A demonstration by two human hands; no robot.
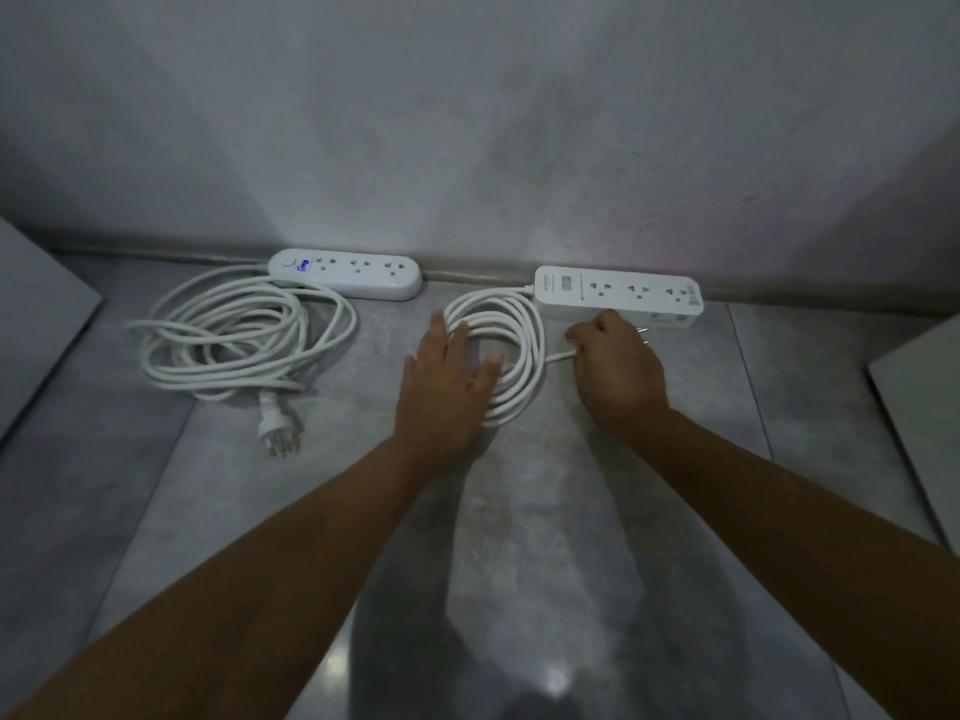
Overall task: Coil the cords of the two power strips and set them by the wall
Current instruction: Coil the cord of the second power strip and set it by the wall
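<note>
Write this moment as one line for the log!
left hand: flat on right coil | right hand: holds its plug end | left strip, right strip: at wall | left cord: coiled

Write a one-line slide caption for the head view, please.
Left hand steadies the coiled cord while right hand grips its plug end beside the wall.

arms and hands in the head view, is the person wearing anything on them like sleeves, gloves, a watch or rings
Nothing worn shows. Both forearms are bare from the bottom edge of the picture up to the wrists: no sleeves, no gloves. The left hand and the right hand show no watch, strap or bracelet at the wrists. No ring can be made out, though the light is dim and the fingers are slightly blurred, so a thin one could be missed.
</note>
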